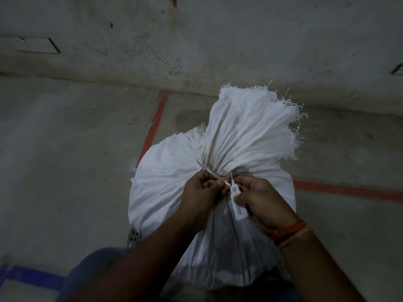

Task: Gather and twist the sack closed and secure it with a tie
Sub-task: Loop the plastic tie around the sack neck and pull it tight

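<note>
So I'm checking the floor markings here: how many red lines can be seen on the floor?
2. One red line runs diagonally from the wall's base down behind the white sack, on its left. The other red line stretches rightward from the sack's right side. They may join, hidden, behind it.

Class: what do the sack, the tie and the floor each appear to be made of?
Sack: likely woven plastic, white and matte; its cut top edge frays into loose strands.
Tie: apparently smooth white plastic; a thin flat strap with a moulded block and tag.
Floor: probably bare concrete, grey, rough and stained, with painted red lines.
</note>
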`<state>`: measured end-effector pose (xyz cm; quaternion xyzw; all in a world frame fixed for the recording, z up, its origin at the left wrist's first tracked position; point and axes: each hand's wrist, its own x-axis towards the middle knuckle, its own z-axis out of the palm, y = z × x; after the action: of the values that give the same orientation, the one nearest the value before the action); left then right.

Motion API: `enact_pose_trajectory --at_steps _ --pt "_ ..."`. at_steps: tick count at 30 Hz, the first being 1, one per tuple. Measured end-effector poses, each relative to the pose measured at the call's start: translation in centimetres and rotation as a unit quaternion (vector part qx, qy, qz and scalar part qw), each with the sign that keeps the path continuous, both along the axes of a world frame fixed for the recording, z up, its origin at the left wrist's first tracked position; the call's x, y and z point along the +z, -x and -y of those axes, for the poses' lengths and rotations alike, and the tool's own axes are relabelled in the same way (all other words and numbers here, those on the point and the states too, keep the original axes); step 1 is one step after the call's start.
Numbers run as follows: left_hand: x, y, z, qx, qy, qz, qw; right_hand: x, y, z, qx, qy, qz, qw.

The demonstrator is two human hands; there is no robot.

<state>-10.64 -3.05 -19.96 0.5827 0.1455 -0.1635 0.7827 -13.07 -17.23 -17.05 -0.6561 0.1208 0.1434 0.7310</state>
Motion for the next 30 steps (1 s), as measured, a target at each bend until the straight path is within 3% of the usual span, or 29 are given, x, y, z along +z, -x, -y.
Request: enact_pose_trajectory --at_steps 7,15,30 --pt "0.5 0.4 -0.1 -0.008 0.043 0.024 0.999 0.5 0.0 0.2 -0.007 -0.047 -0.003 0.999" --pt "0.8 0.7 0.2 -0.007 0.026 0.048 0.998 1.2 0.1 0.0 -0.007 -0.062 -0.006 0.998" --pt "0.4 1.0 0.8 0.0 -0.077 0.138 0.987 1.1 -0.1 -0.2 -0.016 -0.083 -0.009 0.996"
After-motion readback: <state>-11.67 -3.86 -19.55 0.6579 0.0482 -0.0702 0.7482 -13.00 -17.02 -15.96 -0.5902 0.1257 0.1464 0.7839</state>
